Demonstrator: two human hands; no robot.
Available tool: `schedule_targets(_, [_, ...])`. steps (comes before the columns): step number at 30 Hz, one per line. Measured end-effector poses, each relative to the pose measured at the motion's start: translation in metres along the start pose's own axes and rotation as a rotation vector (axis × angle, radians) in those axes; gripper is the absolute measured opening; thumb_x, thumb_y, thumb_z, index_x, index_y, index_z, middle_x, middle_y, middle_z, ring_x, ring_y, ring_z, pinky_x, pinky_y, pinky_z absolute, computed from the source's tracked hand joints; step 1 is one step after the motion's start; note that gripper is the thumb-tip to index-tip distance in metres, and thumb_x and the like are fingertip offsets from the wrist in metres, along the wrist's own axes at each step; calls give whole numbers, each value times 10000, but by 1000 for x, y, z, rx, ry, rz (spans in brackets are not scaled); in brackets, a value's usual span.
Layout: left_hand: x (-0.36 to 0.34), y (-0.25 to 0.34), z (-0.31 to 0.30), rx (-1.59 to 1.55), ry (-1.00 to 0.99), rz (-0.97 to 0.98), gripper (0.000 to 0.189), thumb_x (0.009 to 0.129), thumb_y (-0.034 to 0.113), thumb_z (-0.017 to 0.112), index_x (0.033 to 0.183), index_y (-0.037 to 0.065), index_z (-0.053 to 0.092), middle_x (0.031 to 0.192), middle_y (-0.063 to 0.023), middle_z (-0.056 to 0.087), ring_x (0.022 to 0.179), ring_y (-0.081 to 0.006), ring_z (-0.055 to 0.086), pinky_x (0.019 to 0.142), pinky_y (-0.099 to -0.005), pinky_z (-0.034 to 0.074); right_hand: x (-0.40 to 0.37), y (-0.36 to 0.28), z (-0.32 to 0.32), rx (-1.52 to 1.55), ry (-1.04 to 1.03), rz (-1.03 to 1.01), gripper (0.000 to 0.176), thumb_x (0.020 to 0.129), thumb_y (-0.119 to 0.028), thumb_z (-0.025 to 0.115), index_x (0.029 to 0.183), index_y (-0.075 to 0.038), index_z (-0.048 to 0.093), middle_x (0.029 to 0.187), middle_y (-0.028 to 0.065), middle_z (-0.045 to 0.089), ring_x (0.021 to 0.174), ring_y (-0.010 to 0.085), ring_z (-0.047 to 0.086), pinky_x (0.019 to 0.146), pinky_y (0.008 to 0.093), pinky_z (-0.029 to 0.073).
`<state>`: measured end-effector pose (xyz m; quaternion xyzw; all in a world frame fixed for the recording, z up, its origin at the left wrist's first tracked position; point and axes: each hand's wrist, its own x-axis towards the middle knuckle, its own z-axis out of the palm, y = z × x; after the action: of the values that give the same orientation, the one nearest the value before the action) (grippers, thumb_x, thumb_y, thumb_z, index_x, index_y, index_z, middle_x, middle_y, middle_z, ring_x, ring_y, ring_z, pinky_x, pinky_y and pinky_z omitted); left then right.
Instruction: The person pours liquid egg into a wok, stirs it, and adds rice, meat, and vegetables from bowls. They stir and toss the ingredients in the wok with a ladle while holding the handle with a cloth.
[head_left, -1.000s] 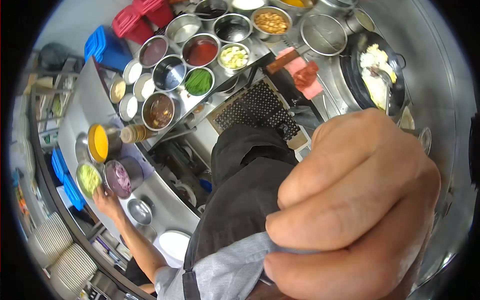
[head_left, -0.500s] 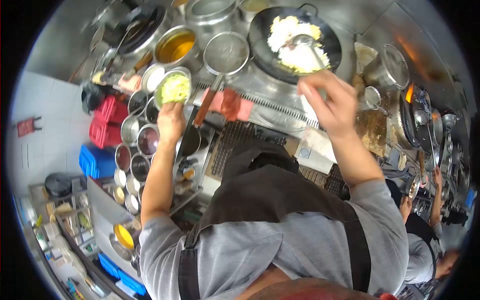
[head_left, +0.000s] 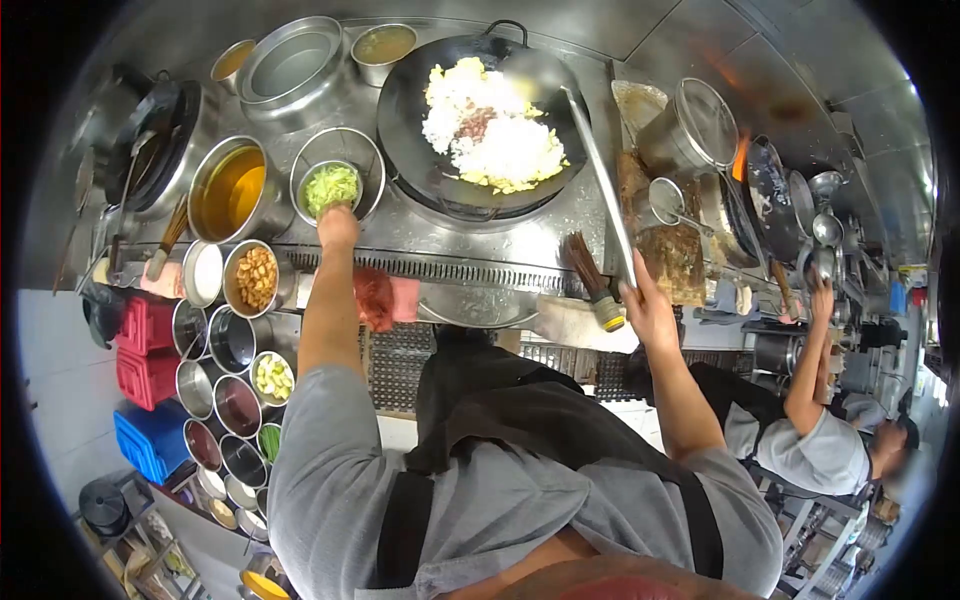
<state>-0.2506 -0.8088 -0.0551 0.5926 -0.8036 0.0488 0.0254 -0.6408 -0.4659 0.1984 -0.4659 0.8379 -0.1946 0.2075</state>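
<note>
My left hand (head_left: 338, 230) grips the near rim of a small metal bowl of shredded greens (head_left: 331, 187). The bowl overlaps a round wire strainer (head_left: 374, 168) on the steel counter. My right hand (head_left: 650, 308) is closed round the long handle of a ladle (head_left: 602, 180), low at the right of the counter. The ladle's head is a blur over the far right side of the black wok (head_left: 415, 110). White rice (head_left: 515, 150), yellow egg-like pieces and a small reddish-brown heap lie in the wok.
Left of the bowl stand a pot of amber liquid (head_left: 228, 190) and a tub of brown cubes (head_left: 254, 278). A bamboo brush (head_left: 590, 275) lies near my right hand. Several ingredient pots line the left. Another person (head_left: 815, 440) works at the far right, near a flame (head_left: 741, 158).
My left hand has carried the bowl of greens right, over the strainer. My right hand has drawn back from the wok, and the ladle has swung to its far right side. The view has shifted.
</note>
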Motion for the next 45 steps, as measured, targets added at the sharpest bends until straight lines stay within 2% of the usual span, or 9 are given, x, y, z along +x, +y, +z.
schedule_targets(4, [-28,2,-44,-377,292,-103,264,806,202,539,985,32,633,983,-194,644,955,-339,619,813,-432,499,-3,19,10,-56,-15,-38,573,868,-121,592,1406,-154,397,963,258,636,833,404,644,755,419,496])
schedule_targets(10, [-126,0,-68,-650,-468,-349,661,722,452,678,1141,-46,563,1017,-285,633,988,-423,609,868,-469,479,54,-1,44,-119,-84,-97,539,869,-200,595,1380,-149,430,914,234,647,908,398,623,770,477,472])
schedule_targets(22, [-162,6,-35,-772,-328,-300,602,678,195,767,1201,6,536,1036,-195,652,943,-369,635,811,-435,500,80,-34,43,-150,-125,-158,518,883,-222,585,1373,-135,438,882,256,639,872,421,624,768,444,486])
schedule_targets(29, [-140,19,-174,-2349,-468,-740,402,792,52,678,1173,16,559,1015,-64,650,865,-193,634,720,-299,519,129,10,81,-295,31,-265,545,866,-199,583,1382,-144,416,826,246,636,782,399,629,728,455,492])
schedule_targets(34, [-113,59,-135,-2259,-523,-624,242,818,84,662,1044,70,578,789,-3,618,670,-97,591,570,-206,464,128,-22,25,-151,-117,-169,547,858,-177,580,1381,-119,427,974,244,646,949,418,604,842,450,474])
schedule_targets(36, [-107,77,-126,-2099,-555,-577,245,840,90,651,1069,53,573,823,-13,620,691,-95,597,581,-212,478,127,-3,33,21,-24,-118,483,874,-181,576,1346,-135,484,700,160,621,508,261,595,523,396,491])
schedule_targets(41, [-72,139,-159,-2011,-534,-777,283,915,231,572,1119,35,553,906,-41,621,728,-114,614,569,-247,490,171,-45,64,115,-9,21,528,879,-171,571,1387,-158,429,716,163,597,452,180,544,449,366,459])
schedule_targets(43, [-52,156,-158,-2014,-551,-862,318,938,287,537,1128,32,548,927,-54,625,718,-122,620,541,-240,492,170,-80,58,248,-255,66,552,882,-196,544,1407,-166,374,919,251,642,897,403,621,800,451,489])
schedule_targets(45, [-32,170,-141,-1944,-588,-814,273,937,253,534,1091,29,552,904,-65,633,717,-146,638,514,-292,540,161,-72,57,64,-238,-108,546,884,-193,533,1405,-167,374,928,247,641,899,406,616,802,458,488])
